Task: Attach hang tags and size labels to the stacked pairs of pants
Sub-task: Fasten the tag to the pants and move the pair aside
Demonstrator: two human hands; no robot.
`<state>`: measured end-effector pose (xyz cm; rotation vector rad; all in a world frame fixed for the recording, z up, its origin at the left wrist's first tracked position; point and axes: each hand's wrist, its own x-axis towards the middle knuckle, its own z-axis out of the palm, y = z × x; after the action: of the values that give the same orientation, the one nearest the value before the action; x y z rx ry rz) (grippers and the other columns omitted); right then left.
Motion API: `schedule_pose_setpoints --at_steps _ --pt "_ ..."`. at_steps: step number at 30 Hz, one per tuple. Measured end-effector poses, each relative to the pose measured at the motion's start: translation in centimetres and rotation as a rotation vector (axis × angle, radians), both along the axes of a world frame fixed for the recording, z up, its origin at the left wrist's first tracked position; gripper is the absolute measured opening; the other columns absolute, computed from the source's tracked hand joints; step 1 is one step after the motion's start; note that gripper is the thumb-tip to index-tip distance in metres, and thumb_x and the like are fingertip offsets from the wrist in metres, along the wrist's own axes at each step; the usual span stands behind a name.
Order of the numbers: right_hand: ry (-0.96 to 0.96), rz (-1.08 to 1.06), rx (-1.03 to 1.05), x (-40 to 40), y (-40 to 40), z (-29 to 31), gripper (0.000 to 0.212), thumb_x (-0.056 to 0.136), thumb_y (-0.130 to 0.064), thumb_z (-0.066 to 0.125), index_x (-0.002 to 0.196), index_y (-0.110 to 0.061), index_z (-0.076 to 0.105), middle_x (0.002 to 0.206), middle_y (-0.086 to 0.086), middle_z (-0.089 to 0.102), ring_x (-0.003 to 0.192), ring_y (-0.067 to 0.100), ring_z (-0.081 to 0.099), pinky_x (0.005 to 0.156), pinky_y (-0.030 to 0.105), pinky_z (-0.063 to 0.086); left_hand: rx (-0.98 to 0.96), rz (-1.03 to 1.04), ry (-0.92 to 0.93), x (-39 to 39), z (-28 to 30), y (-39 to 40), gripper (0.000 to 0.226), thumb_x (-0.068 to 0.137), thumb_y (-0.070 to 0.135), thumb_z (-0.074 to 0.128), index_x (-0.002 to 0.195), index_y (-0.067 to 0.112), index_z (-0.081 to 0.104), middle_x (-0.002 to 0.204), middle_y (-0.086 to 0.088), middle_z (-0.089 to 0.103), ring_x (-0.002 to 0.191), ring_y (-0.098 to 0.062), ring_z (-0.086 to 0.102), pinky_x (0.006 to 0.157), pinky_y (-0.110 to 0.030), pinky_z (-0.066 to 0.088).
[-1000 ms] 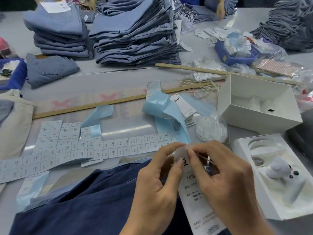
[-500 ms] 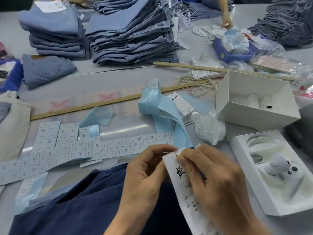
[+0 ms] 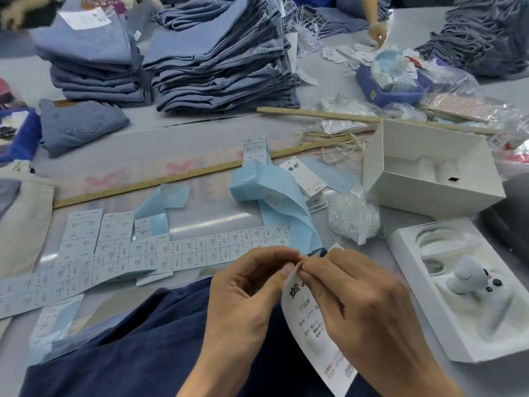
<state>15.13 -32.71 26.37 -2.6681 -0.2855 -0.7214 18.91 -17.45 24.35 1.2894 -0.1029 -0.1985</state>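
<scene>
A dark blue pair of pants (image 3: pixel 137 345) lies at the near edge of the table. Over it both my hands hold a white hang tag (image 3: pixel 312 330) with black printing. My right hand (image 3: pixel 357 308) pinches the tag's top edge between thumb and fingertips. My left hand (image 3: pixel 246 293) meets it there, fingertips curled against the same top corner. Strips of pale size labels (image 3: pixel 171 253) on blue backing paper lie just beyond. Two stacks of light blue folded pants (image 3: pixel 226 53) stand at the far side.
A loose hang tag (image 3: pixel 307 179), a bag of clear plastic fasteners (image 3: pixel 353 217), two open white boxes (image 3: pixel 429 164), two wooden rulers (image 3: pixel 160 181) and a blue tray (image 3: pixel 386 87) crowd the right. Another person's hand (image 3: pixel 378 32) reaches at the far edge.
The tag has swung from hanging under my right hand to lying slanted between both hands. My fingertips have closed together at its top corner.
</scene>
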Motion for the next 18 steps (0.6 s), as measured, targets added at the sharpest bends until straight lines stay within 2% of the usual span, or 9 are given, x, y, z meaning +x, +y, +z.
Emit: schedule_pose_setpoints --at_steps 4,7,10,12,14,16,18 --pt "0.023 0.009 0.096 -0.1 0.0 -0.3 0.007 0.092 -0.021 0.070 0.087 -0.017 0.074 0.080 -0.006 0.068 0.070 0.016 0.064 0.058 0.035 0.053 0.013 0.022 -0.035 0.1 0.0 0.1 0.016 0.075 0.008 0.078 0.089 0.016 0.079 0.092 -0.011 0.078 0.089 -0.022 0.076 0.078 -0.024 0.058" --pt "0.060 0.033 0.239 -0.3 -0.2 -0.6 0.009 0.092 -0.024 0.071 0.085 -0.019 0.073 0.077 -0.009 0.065 0.068 0.011 0.059 0.059 0.032 0.051 0.063 0.094 -0.049 0.0 0.1 0.2 0.022 0.068 0.009 0.090 0.083 0.020 0.076 0.085 -0.010 0.077 0.082 -0.023 0.076 0.075 -0.027 0.059" --pt "0.077 0.027 0.318 -0.6 -0.2 -0.9 0.016 0.094 -0.030 0.068 0.085 -0.018 0.076 0.078 -0.008 0.067 0.070 0.013 0.063 0.061 0.035 0.052 0.139 0.138 -0.120 -0.3 0.3 -0.3 0.026 0.073 0.010 0.085 0.084 0.027 0.069 0.084 -0.008 0.076 0.081 -0.023 0.075 0.074 -0.027 0.059" --pt "0.092 0.005 0.367 -0.6 -0.1 -1.1 0.018 0.094 -0.032 0.068 0.084 -0.019 0.075 0.076 -0.010 0.066 0.069 0.011 0.063 0.061 0.035 0.052 0.307 0.166 -0.276 -0.8 0.2 -0.8 0.029 0.082 0.011 0.081 0.089 0.034 0.063 0.088 0.002 0.074 0.084 -0.019 0.073 0.073 -0.027 0.059" --pt "0.119 -0.017 0.462 -0.7 -0.1 -1.4 0.020 0.095 -0.034 0.067 0.083 -0.020 0.074 0.076 -0.013 0.066 0.070 0.008 0.062 0.061 0.035 0.052 0.504 0.183 -0.489 -1.2 0.5 -1.3 0.022 0.090 0.017 0.072 0.095 0.034 0.058 0.090 0.011 0.068 0.082 -0.012 0.069 0.066 -0.025 0.056" --pt "0.140 -0.035 0.533 -0.9 -0.1 -1.7 0.023 0.096 -0.038 0.064 0.084 -0.021 0.073 0.079 -0.013 0.067 0.073 0.009 0.065 0.063 0.037 0.053 0.656 0.164 -0.687 -1.6 0.9 -1.8 0.012 0.092 0.023 0.062 0.099 0.029 0.054 0.093 0.011 0.062 0.079 -0.009 0.061 0.060 -0.027 0.051" --pt "0.161 -0.050 0.579 -1.2 -0.5 -1.7 0.022 0.097 -0.040 0.060 0.094 -0.023 0.074 0.088 -0.014 0.069 0.084 0.010 0.067 0.071 0.034 0.054 0.737 0.133 -0.817 -1.1 1.0 -1.7 0.012 0.094 0.020 0.056 0.103 0.024 0.049 0.096 0.002 0.060 0.077 -0.016 0.057 0.054 -0.036 0.049"
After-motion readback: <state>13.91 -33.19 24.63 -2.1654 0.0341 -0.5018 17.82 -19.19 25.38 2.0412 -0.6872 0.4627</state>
